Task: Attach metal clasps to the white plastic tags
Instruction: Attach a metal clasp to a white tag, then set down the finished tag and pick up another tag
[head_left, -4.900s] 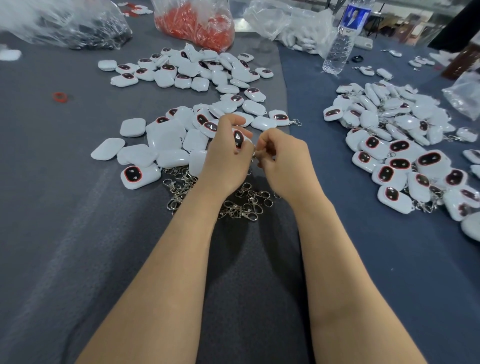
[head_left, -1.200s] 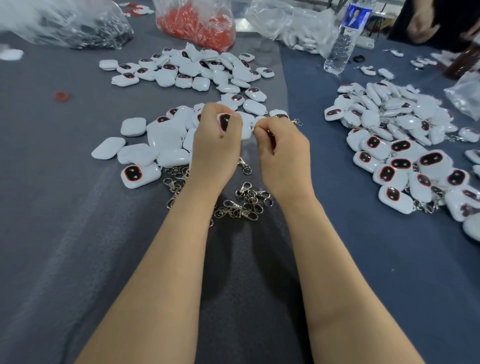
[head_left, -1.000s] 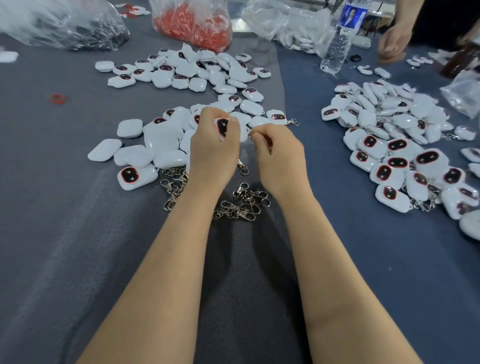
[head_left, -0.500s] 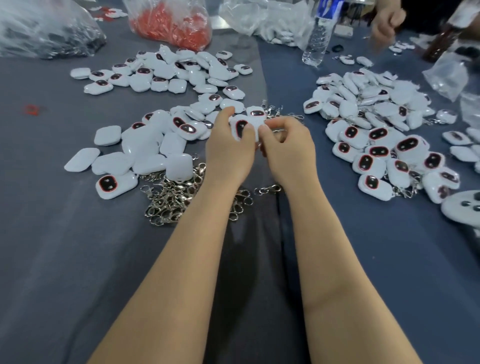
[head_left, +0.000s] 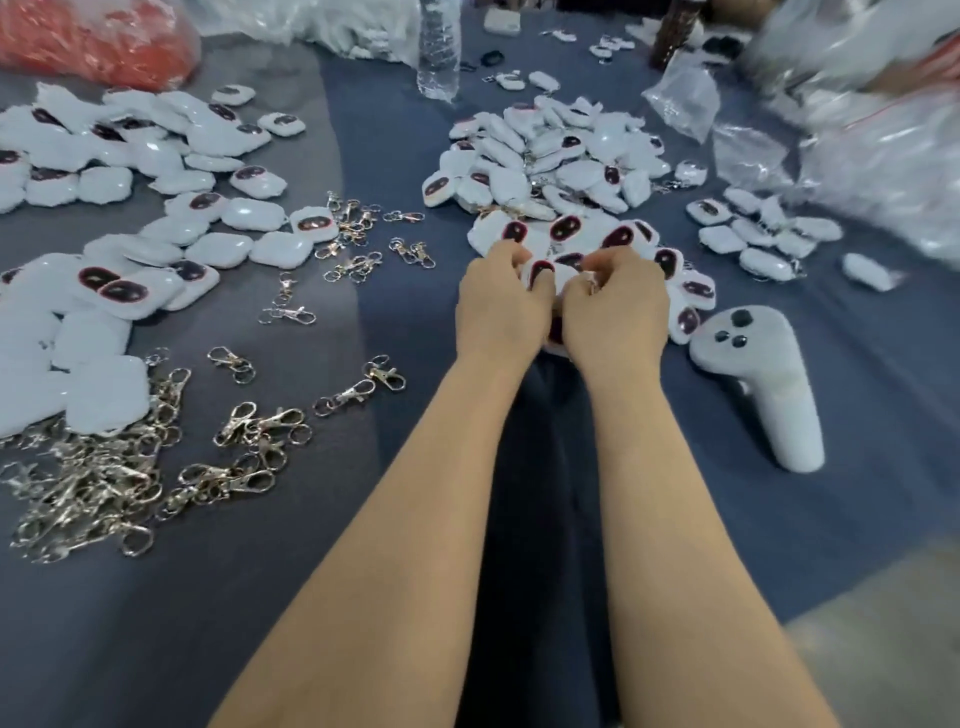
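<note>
- Head view: mid-batch, judging by the piles.
- Right of centre: heap of tags (head_left: 561, 171) with metal showing among them. Reads as the done pile.
- Left: spread of bare tags (head_left: 156, 150), no metal seen on most. Reads as still to do.
- Loose clasps (head_left: 104, 478) heaped near left, more strewn toward centre. Plenty of stock unused.
- Roughly half the work left, as a guess. No way to count either heap through the blur.
- Tag (head_left: 540, 270) in hand: held between both hands over the near edge of the done heap, dark window facing up.
- Left hand (head_left: 501, 306): closed round the tag, fingers curled over its left side.
- Right hand (head_left: 615, 306): fingers curled tight, pinching at the tag's right edge. Glint of metal there, likely the clasp (head_left: 592, 282), mostly hidden.
- Cannot tell whether the clasp is hooked on yet. Joint hidden behind fingers.
- Probably at the attach step or just finishing it, given the position over the done heap.
- White controller (head_left: 763, 384) on the cloth just right of the right hand, untouched.
</note>
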